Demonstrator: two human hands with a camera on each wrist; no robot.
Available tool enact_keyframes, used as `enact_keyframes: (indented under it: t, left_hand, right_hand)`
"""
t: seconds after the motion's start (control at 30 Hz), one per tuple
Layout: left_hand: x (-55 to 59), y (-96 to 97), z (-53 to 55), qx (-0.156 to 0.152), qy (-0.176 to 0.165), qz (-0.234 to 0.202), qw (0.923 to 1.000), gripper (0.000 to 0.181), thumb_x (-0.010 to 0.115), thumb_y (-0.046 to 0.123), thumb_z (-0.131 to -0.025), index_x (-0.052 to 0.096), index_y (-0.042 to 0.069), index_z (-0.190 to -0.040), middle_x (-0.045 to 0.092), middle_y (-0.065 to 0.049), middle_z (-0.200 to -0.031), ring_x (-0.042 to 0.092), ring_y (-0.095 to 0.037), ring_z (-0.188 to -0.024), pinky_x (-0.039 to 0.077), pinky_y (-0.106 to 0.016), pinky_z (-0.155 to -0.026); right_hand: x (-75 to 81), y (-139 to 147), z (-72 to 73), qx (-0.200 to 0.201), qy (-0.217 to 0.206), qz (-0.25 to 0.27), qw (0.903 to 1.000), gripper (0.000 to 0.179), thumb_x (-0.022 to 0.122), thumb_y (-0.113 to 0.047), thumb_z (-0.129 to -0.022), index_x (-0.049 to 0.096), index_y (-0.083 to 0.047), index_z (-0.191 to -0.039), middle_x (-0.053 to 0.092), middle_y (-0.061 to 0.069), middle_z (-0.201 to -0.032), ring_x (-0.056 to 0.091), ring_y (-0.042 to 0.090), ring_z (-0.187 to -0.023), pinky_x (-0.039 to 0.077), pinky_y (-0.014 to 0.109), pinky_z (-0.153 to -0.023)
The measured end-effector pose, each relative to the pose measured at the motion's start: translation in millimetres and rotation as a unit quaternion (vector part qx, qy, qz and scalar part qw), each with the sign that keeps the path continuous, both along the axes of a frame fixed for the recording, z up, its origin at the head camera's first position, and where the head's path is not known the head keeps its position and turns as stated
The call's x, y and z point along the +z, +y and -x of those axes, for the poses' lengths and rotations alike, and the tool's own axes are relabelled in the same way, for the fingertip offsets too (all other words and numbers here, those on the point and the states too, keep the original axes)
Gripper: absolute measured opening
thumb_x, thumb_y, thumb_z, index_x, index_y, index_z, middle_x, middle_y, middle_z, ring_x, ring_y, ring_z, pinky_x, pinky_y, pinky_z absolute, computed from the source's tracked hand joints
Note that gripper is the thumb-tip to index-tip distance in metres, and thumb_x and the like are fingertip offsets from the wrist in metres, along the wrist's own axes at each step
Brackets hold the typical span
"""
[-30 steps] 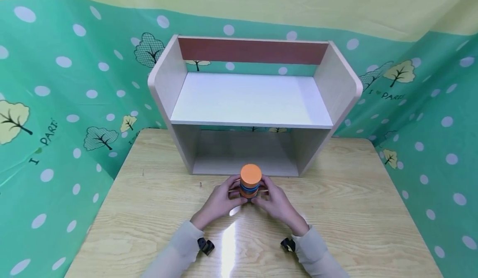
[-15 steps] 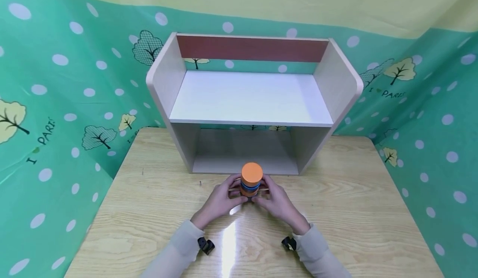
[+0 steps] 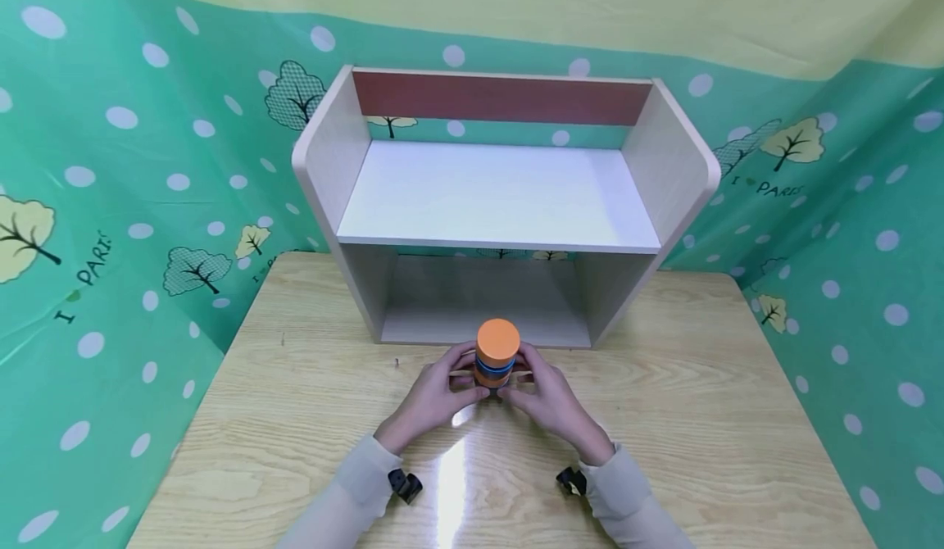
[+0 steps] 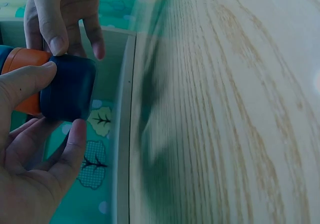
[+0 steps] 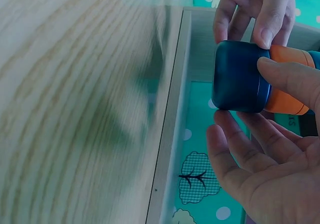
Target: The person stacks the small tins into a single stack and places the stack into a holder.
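Observation:
Both hands hold one upright stack of round orange and dark blue pieces [image 3: 497, 342], with an orange disc-like top facing the head camera. My left hand [image 3: 428, 401] grips its left side, and my right hand [image 3: 553, 400] grips its right side. In the left wrist view, the smooth dark blue bottom piece [image 4: 69, 88] lies between thumb and fingers of both hands, with an orange piece [image 4: 30, 58] beyond it. The right wrist view shows the same dark blue piece [image 5: 240, 76] and orange section [image 5: 289, 78]. The base appears raised off the table. What exactly the pieces are, I cannot tell.
Just beyond the hands stands a two-level whitish shelf unit [image 3: 501, 197] with a reddish-brown back strip [image 3: 501, 98]. It rests on a light wood-grain table [image 3: 243, 418]. A green dotted cloth [image 3: 147, 205] hangs behind and at both sides.
The orange top sits very slightly higher against the shelf than a second ago. Both hands keep their hold on the stack, almost still.

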State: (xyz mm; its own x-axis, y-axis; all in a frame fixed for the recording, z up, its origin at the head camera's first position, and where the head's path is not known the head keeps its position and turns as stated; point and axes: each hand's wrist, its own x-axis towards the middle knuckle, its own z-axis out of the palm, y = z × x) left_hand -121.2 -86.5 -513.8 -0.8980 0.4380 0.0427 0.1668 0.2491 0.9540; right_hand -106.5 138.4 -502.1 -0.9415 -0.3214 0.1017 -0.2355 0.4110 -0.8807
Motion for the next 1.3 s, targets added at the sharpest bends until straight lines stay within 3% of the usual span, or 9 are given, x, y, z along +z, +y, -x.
enact_keyframes:
  t: [0.33,0.5,0.73,1.07,1.3]
  left_hand:
    - [5.0,1.3,1.4,-0.004,-0.014,-0.044,0.9989,0.072,0.077,0.005,-0.088,0.041,0.014,-0.15,0.053,-0.014,-0.142,0.054,-0.028,-0.128,0.05,-0.048,-0.103]
    - [9.0,-1.3,1.0,-0.006,-0.004,-0.039,0.9992,0.069,0.079,0.015,-0.089,0.043,0.021,-0.148,0.056,-0.008,-0.139,0.055,-0.023,-0.126,0.049,-0.044,-0.104]
    - [12.1,-2.6,0.7,-0.009,0.019,-0.043,0.9988,0.069,0.079,0.02,-0.089,0.043,0.021,-0.148,0.057,-0.008,-0.139,0.056,-0.021,-0.126,0.049,-0.039,-0.105]
    - [19.9,-1.5,-0.1,-0.002,0.01,-0.049,0.9987,0.07,0.08,0.014,-0.087,0.044,0.019,-0.148,0.057,-0.008,-0.139,0.055,-0.021,-0.127,0.048,-0.042,-0.106]
    - [32.0,1.3,-0.8,0.009,0.009,-0.042,0.999,0.072,0.078,0.002,-0.087,0.042,0.011,-0.149,0.055,-0.016,-0.14,0.054,-0.029,-0.128,0.047,-0.047,-0.106]
  right_hand:
    - [8.6,0.2,0.5,0.001,0.005,0.002,1.0,0.067,0.078,-0.005,-0.088,0.044,-0.01,-0.145,0.06,0.005,-0.13,0.06,0.023,-0.115,0.056,0.049,-0.092]
    - [10.9,0.1,0.5,0.005,0.02,0.005,0.9998,0.069,0.078,-0.004,-0.087,0.043,-0.009,-0.145,0.06,0.008,-0.13,0.06,0.026,-0.115,0.055,0.051,-0.092]
    - [15.7,-0.8,0.1,0.002,0.022,0.0,0.9998,0.069,0.079,-0.004,-0.086,0.043,-0.011,-0.145,0.06,0.005,-0.13,0.06,0.022,-0.116,0.055,0.048,-0.093]
    - [21.9,0.8,-0.5,0.004,0.023,-0.001,0.9997,0.068,0.078,-0.004,-0.087,0.043,-0.011,-0.145,0.06,0.005,-0.13,0.059,0.02,-0.117,0.055,0.046,-0.094]
    - [29.8,2.0,0.1,0.009,0.034,0.001,0.9994,0.069,0.078,-0.004,-0.087,0.042,-0.01,-0.146,0.06,0.007,-0.131,0.06,0.022,-0.117,0.056,0.046,-0.093]
